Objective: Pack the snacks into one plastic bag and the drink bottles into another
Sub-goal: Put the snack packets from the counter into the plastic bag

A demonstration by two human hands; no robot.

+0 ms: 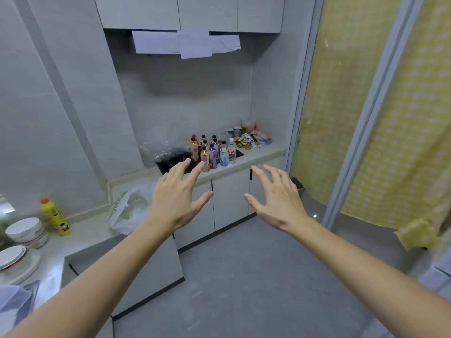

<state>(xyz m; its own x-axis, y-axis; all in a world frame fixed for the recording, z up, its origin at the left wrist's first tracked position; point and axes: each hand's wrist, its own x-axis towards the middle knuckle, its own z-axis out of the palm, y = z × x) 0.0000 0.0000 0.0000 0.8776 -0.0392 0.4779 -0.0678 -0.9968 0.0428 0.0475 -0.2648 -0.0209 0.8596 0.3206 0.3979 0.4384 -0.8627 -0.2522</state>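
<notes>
Several drink bottles (211,152) stand upright in a cluster on the far counter, orange, purple and clear ones. Behind them to the right lies a heap of snack packets (249,140). A crumpled clear plastic bag (161,152) sits left of the bottles, over a black hob. A white plastic bag with green print (129,208) lies on the nearer counter at the left. My left hand (179,195) and my right hand (275,197) are stretched out in front of me, fingers spread, holding nothing, well short of the counter.
A yellow bottle with an orange cap (55,215) and stacked white bowls (25,231) stand on the left counter. Grey cabinet doors (229,198) run under the counter. A yellow patterned curtain (390,118) hangs behind a sliding door at the right. Grey floor lies between.
</notes>
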